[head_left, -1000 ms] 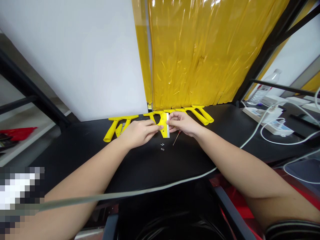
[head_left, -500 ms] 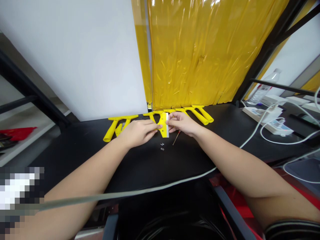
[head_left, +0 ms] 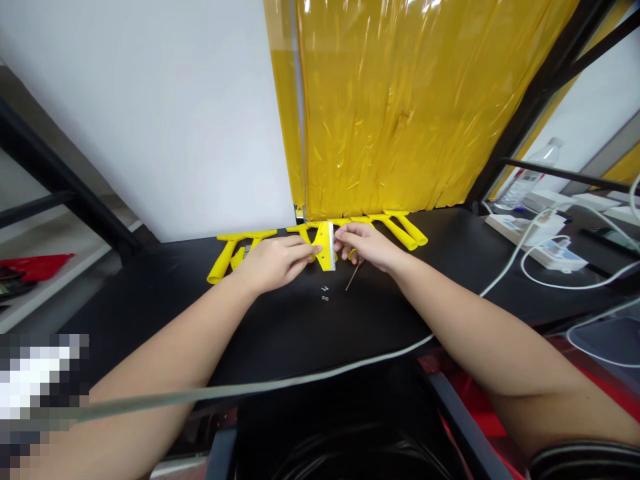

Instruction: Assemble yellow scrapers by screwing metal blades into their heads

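Observation:
My left hand [head_left: 277, 261] pinches a yellow scraper [head_left: 324, 248] between thumb and fingers, above the black tabletop. The scraper's head stands on end, with a metal blade [head_left: 332, 247] along its right edge; its handle is hidden behind my left hand. Just right of the blade is my right hand [head_left: 367, 244], fingers loosely curled and apart, with nothing visible in them. Below it lies a thin screwdriver [head_left: 354, 275], its handle end partly covered by the hand. Small screws [head_left: 325, 289] and two small nuts or washers [head_left: 325, 299] lie on the table in front of the scraper.
Several yellow scraper handles [head_left: 400, 230] line the back of the black table [head_left: 295, 333], against a white panel [head_left: 200, 120] and yellow plastic sheeting [head_left: 400, 100]. A power strip [head_left: 555, 250], white cables and a plastic bottle [head_left: 530, 173] stand to the right. One cable [head_left: 350, 365] crosses in front.
The scraper has shifted slightly left and up with my left hand. My right fingers have come away from the blade, leaving a small gap.

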`<state>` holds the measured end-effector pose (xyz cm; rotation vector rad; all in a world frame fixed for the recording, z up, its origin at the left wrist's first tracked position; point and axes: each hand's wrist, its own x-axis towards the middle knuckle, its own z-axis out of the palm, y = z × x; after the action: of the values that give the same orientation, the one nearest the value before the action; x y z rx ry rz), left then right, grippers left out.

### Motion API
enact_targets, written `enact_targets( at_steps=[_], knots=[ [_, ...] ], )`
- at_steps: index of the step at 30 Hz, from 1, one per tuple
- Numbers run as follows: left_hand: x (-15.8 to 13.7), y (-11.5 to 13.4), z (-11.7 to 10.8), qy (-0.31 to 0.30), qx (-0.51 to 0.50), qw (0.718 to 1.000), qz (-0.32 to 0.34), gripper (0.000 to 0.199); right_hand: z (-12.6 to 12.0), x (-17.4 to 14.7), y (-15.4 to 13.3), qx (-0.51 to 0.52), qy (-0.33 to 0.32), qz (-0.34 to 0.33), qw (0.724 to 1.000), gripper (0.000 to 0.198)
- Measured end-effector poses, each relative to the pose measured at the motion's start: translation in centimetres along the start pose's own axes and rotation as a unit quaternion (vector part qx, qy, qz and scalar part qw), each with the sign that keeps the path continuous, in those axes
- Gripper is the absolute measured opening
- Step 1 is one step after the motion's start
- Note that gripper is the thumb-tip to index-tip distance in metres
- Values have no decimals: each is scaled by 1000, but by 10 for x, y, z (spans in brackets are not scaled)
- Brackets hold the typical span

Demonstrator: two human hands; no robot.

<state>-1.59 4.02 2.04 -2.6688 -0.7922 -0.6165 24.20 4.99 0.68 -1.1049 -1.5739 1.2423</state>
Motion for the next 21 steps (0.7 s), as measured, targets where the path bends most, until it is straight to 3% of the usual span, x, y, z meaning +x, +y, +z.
enact_targets(
  at_steps=[2, 4, 7, 9, 21],
  knots=[
    [-1, -2, -1, 0, 4, 1000, -18, 29, -6, -2, 0, -126, -30, -34, 991, 11],
    [-2, -5, -1, 1, 3, 1000, -29, 29, -10, -6, -1, -228, -114, -67, 965, 7],
    [-2, -8, 0, 3, 0, 999, -39, 29, -8, -15, -4, -261, -260, -77, 927, 17],
    [-3, -9, 1, 3, 0, 999, -43, 29, -2, -20, -8, -268, -309, -73, 909, 23],
    [-3, -9, 1, -16, 3, 999, -47, 28, 27, -28, -7, -373, -290, -174, 864, 14]
  ],
)
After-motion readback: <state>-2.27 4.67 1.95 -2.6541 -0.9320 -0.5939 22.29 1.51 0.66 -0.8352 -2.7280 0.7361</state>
